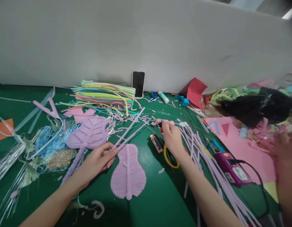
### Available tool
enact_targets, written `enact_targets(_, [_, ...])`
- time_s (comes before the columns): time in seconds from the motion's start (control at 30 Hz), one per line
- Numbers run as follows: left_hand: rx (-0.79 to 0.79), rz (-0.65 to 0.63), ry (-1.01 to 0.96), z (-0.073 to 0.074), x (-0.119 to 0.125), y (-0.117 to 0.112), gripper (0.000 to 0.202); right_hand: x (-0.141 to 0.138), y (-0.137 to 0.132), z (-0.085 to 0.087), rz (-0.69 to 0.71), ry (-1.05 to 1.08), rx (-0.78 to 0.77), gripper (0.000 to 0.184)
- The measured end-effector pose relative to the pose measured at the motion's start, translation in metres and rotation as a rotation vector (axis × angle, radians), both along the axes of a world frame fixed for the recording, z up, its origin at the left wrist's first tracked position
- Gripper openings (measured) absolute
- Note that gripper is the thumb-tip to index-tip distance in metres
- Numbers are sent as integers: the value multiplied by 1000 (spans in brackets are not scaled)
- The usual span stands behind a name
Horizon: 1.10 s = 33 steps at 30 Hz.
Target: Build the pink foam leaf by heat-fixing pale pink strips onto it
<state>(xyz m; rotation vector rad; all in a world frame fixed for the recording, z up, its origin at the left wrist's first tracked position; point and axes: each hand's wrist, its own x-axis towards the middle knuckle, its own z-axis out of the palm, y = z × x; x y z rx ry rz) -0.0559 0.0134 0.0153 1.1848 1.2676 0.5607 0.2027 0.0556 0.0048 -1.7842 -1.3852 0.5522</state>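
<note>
My left hand pinches two thin lilac pipe cleaners that fan out up and to the right. Below their near ends lies a flat lilac violin-shaped piece with a raised strip down its middle. A lilac leaf-shaped piece on a wrapped stem rests left of that hand. My right hand is closed around a small tool with a dark tip and bits of red; its kind is mostly hidden. Under the right wrist sits a yellow ring, beside a small printed packet.
Multicoloured pipe cleaners are heaped at the back, near a propped phone. Long lilac stems and a purple corded device lie right. Another person's arm enters there. Tassels and bagged beads lie left.
</note>
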Motion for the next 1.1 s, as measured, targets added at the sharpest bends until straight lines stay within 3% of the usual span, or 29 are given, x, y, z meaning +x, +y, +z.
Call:
enact_targets(0.2, [49, -61, 59, -7, -3, 1, 35, -14, 9, 1, -61, -103, 65, 16])
enact_targets(0.57, [60, -81, 80, -9, -1, 2, 36, -17, 24, -6, -57, -184, 37, 16])
enact_targets(0.83, [72, -105, 69, -23, -4, 4, 36, -18, 22, -7, 6, -187, 33, 19])
enact_targets(1.1, [71, -104, 61, -19, -2, 3, 34, -16, 26, -9, -21, -335, 22, 19])
